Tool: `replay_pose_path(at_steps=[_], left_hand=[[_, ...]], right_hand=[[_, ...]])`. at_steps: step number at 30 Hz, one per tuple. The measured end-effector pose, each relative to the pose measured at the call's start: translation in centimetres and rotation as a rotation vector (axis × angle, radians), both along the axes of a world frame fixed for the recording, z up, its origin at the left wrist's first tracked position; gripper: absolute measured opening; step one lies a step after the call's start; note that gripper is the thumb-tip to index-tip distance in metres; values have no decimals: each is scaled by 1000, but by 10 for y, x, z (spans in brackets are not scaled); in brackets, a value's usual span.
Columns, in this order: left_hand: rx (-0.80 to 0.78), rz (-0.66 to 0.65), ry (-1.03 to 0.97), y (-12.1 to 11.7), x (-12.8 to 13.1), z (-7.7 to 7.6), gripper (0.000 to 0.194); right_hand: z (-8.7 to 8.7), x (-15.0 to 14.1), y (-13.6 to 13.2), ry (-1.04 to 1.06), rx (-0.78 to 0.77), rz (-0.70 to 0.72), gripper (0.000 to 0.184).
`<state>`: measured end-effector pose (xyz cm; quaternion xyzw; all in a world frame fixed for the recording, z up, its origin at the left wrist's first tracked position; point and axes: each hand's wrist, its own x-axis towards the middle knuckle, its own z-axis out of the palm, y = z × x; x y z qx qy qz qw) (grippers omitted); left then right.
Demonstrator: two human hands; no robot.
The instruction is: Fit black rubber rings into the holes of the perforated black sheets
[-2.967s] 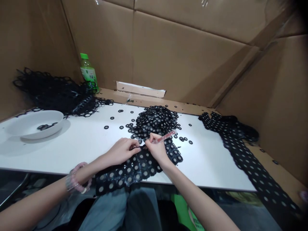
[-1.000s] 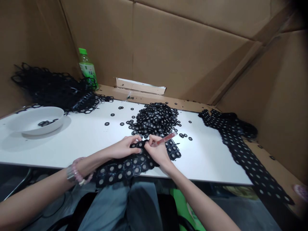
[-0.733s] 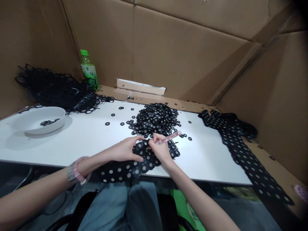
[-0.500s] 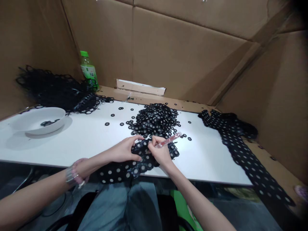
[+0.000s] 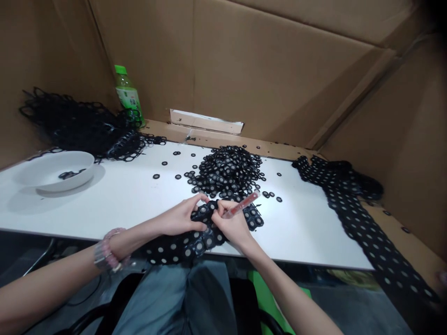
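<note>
A black strip with pale round dots (image 5: 167, 250) lies bunched at the table's front edge and hangs over it toward my lap. My left hand (image 5: 181, 216) grips the strip, thumb on the near side and fingers at the far side. In my right hand (image 5: 232, 225) is a slim pen-like tool with a clear, reddish handle (image 5: 246, 201), pinched between thumb and fingers. Its tip is hidden at the strip. Just beyond both hands rises a heap of small black rings with pale centres (image 5: 228, 167).
A white bowl (image 5: 82, 174) with a few dark pieces stands on the white table (image 5: 129, 200) at left. Behind it are a tangle of black webbing (image 5: 84, 128) and a green-capped bottle (image 5: 129, 97). Another dotted strip (image 5: 352, 214) trails off the right side. Cardboard walls (image 5: 265, 70) enclose the table.
The view has shifted slightly. My right hand and the tool have moved a little at the strip, while my left hand keeps the same hold.
</note>
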<state>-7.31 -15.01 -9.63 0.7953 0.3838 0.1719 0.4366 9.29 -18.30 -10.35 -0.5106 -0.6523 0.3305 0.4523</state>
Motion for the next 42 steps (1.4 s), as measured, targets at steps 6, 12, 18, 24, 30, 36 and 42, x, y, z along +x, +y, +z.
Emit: replay_pose_path(at_steps=[6, 12, 18, 24, 30, 36, 42], left_hand=[[-83, 20, -84, 2, 0, -8, 48], [-156, 12, -114, 6, 1, -2, 45], [231, -98, 216, 26, 0, 30, 39], [844, 24, 449, 5, -7, 37, 37], [887, -152, 401, -21, -11, 15, 26], [1156, -216, 450, -20, -7, 3, 17], [1205, -60, 491, -29, -2, 3, 10]], right_hand=[[-1, -3, -5, -122, 96, 68, 29], [-2, -1, -1, -74, 92, 16, 29], [-3, 2, 17, 410, -120, -103, 28], [-7, 4, 21, 459, -117, -153, 30], [-3, 0, 18, 570, -150, -184, 32], [-4, -14, 10, 488, -161, -151, 28], [-5, -15, 7, 235, -34, -208, 27]])
